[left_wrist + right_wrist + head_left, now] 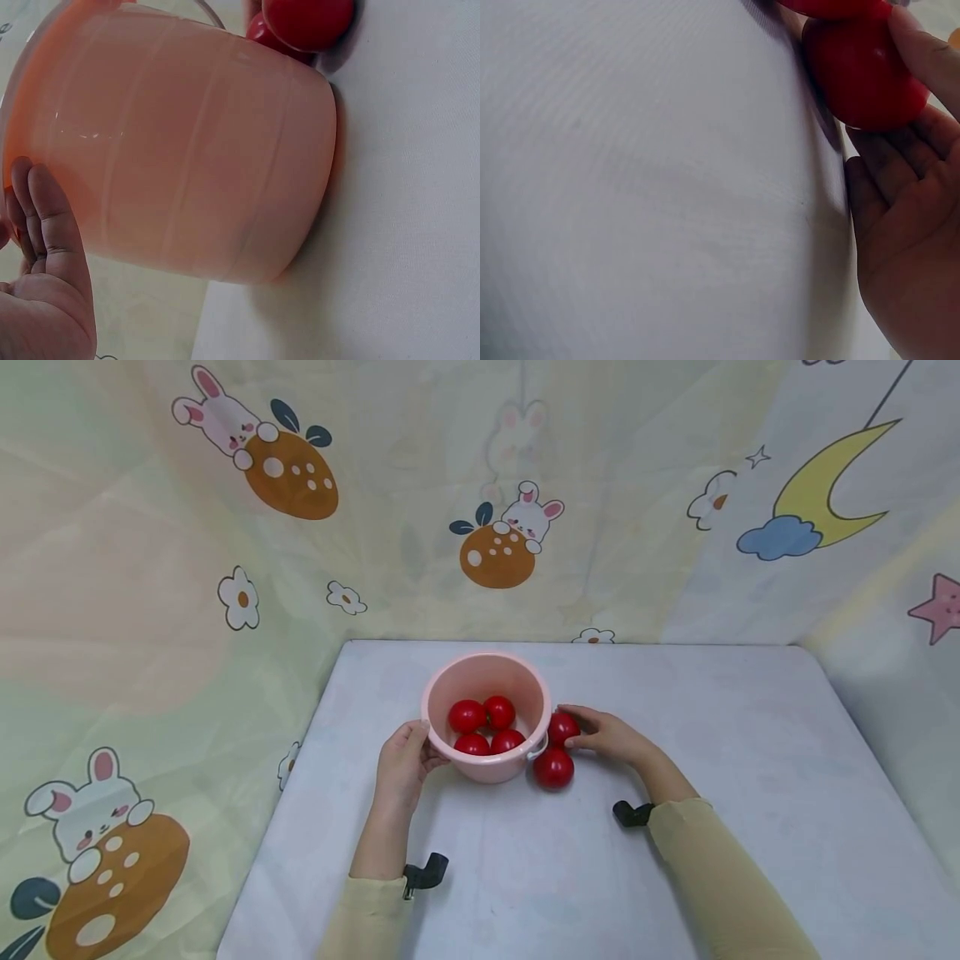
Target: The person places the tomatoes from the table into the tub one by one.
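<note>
A pink bucket [487,768] stands on the table with several red tomatoes [467,717] inside it. At its left side my left hand [401,764] holds the rim, thumb at the edge and fingers along the outer wall, as the left wrist view shows on the bucket [187,142]. Right of the bucket, my right hand [615,739] grips a tomato [562,729], its thumb on one side and fingers on the other. In the right wrist view that tomato [866,71] rests low by the tabletop. A second loose tomato [553,769] lies just in front of it, close to the bucket.
The white-covered table [525,877] stretches out on both sides of the bucket. A cloth backdrop [390,527] with rabbit and moon prints rises behind and at the sides. A thin bucket handle [537,749] hangs on the bucket's right side. Each wrist wears a small black mount [426,872].
</note>
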Available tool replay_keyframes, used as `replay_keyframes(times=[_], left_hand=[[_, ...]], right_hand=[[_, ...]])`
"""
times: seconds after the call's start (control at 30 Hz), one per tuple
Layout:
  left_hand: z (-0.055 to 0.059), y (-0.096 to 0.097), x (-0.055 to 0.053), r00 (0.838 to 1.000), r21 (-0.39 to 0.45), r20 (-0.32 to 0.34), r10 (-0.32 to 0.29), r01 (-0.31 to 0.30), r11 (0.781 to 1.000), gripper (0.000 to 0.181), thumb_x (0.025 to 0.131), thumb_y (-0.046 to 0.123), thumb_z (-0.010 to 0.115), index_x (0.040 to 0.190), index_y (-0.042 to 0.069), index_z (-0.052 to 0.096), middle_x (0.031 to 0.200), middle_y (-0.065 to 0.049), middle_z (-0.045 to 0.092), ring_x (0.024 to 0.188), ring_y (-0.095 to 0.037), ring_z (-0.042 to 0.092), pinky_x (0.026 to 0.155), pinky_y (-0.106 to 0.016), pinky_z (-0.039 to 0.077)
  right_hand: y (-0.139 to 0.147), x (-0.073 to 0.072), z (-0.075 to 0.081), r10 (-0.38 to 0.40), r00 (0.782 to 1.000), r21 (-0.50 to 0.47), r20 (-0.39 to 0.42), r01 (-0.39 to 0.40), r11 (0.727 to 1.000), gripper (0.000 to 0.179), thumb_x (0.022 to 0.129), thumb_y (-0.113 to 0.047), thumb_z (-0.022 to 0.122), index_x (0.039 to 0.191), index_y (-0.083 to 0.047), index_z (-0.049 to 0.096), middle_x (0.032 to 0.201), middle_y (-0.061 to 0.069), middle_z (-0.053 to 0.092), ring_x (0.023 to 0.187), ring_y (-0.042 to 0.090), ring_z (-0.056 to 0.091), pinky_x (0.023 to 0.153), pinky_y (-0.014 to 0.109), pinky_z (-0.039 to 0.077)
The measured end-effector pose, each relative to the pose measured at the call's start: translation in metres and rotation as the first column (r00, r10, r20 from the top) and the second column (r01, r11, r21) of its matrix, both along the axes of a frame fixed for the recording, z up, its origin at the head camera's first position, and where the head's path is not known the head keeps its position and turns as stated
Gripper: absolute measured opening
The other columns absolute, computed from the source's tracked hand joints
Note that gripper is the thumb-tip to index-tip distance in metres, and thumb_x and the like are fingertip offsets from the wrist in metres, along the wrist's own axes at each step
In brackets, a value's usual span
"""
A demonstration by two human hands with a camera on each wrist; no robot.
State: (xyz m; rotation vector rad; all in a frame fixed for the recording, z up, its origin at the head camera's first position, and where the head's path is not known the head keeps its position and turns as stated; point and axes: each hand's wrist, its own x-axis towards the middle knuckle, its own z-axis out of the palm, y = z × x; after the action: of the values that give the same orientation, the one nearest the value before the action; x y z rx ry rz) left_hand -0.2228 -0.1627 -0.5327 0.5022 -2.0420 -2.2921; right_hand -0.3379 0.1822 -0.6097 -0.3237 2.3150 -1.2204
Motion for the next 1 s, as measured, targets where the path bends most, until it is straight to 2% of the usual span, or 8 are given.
replay_keyframes(times=[0.23,0.33,0.43,0.57,0.73,0.87,1.0], left_hand=[[-0.001,0.0,0.001,1.0,0.007,-0.002,-0.002,0.002,1.0,0.045,0.097,0.043,0.059,0.124,0.007,0.063,0.118,-0.03,0.062,0.087,-0.027,0.071,0.081,-0.033,0.061],[-0.001,0.0,0.002,1.0,0.012,0.0,-0.002,0.002,1.0,0.044,0.097,0.042,0.059,0.124,0.007,0.063,0.118,-0.03,0.063,0.086,-0.027,0.07,0.081,-0.033,0.061],[-0.001,0.001,0.001,1.0,0.012,0.004,-0.006,0.006,1.0,0.043,0.097,0.041,0.06,0.124,0.007,0.063,0.118,-0.03,0.063,0.087,-0.028,0.07,0.081,-0.033,0.061],[-0.001,0.001,0.0,1.0,0.007,0.003,-0.009,0.009,1.0,0.043,0.097,0.04,0.059,0.125,0.007,0.063,0.118,-0.029,0.063,0.087,-0.027,0.07,0.081,-0.033,0.061],[0.0,0.0,0.0,1.0,0.009,-0.011,-0.01,0.01,1.0,0.042,0.098,0.038,0.058,0.124,0.006,0.062,0.117,-0.031,0.062,0.085,-0.027,0.07,0.08,-0.033,0.061],[0.001,-0.001,0.001,1.0,0.003,-0.014,-0.013,0.013,1.0,0.042,0.099,0.039,0.057,0.125,0.006,0.062,0.116,-0.032,0.062,0.084,-0.026,0.07,0.08,-0.033,0.061],[0.0,-0.002,0.001,1.0,-0.001,-0.003,-0.009,0.009,1.0,0.042,0.099,0.039,0.056,0.124,0.006,0.062,0.116,-0.031,0.062,0.086,-0.026,0.07,0.08,-0.033,0.061]], right_hand=[[0.002,-0.002,0.004,-0.008,1.0,0.051,-0.019,0.009,0.999,0.079,0.073,-0.054,0.081,0.143,-0.04,0.048,0.151,0.001,0.047,0.144,0.031,0.036,0.108,0.059,0.042],[0.007,-0.003,0.012,-0.01,1.0,0.065,-0.023,0.012,0.998,0.08,0.073,-0.054,0.081,0.144,-0.039,0.047,0.149,0.003,0.049,0.141,0.032,0.039,0.105,0.057,0.046],[0.014,-0.007,0.027,-0.028,0.999,0.054,-0.032,0.03,0.998,0.08,0.074,-0.054,0.08,0.145,-0.039,0.046,0.148,0.003,0.049,0.141,0.031,0.039,0.106,0.057,0.046],[0.021,-0.014,0.06,-0.043,0.997,0.019,-0.063,0.044,0.999,0.081,0.076,-0.054,0.078,0.147,-0.038,0.043,0.15,0.004,0.048,0.142,0.032,0.039,0.106,0.058,0.045],[0.018,-0.025,0.114,-0.022,0.99,0.008,-0.14,0.023,1.0,0.078,0.079,-0.049,0.078,0.148,-0.038,0.043,0.147,0.006,0.051,0.137,0.032,0.044,0.101,0.057,0.05],[0.003,-0.031,0.155,0.029,0.985,-0.033,-0.167,-0.035,0.999,0.075,0.078,-0.043,0.081,0.145,-0.039,0.046,0.145,0.003,0.051,0.134,0.029,0.047,0.098,0.054,0.053],[-0.019,-0.037,0.187,0.133,0.974,-0.091,-0.183,-0.152,0.984,0.074,0.078,-0.038,0.082,0.143,-0.037,0.048,0.142,-0.001,0.053,0.131,0.024,0.049,0.094,0.048,0.056]])
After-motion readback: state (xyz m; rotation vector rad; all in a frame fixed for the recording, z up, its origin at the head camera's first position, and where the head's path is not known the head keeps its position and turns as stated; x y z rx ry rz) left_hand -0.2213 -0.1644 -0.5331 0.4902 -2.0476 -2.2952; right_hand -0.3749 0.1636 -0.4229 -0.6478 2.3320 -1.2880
